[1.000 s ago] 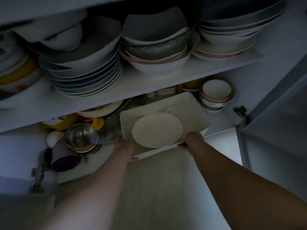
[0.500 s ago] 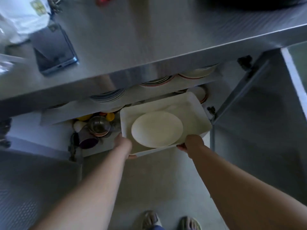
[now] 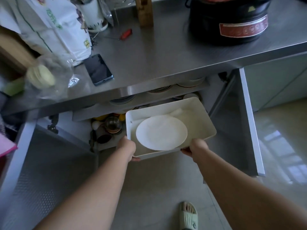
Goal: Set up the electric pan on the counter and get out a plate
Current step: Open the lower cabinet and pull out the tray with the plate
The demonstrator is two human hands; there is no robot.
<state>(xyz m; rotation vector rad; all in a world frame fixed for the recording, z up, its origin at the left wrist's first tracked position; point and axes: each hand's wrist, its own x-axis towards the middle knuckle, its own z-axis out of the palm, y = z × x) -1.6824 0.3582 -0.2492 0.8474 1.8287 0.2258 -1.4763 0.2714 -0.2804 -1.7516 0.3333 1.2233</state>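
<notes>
Both hands grip the near edge of a white rectangular tray (image 3: 201, 121), the left hand (image 3: 127, 147) at its near-left corner, the right hand (image 3: 196, 147) at its near-right. Between them a round white plate (image 3: 161, 132) lies in the tray. Beyond the grip, the open cupboard (image 3: 232, 123) holds stacked dishes; above it, on the steel counter (image 3: 149, 52), sit the black electric pan (image 3: 232, 20) and a phone (image 3: 98, 69)

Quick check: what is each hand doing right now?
Left hand: closed on the tray's near-left edge.
Right hand: closed on the tray's near-right edge.
</notes>
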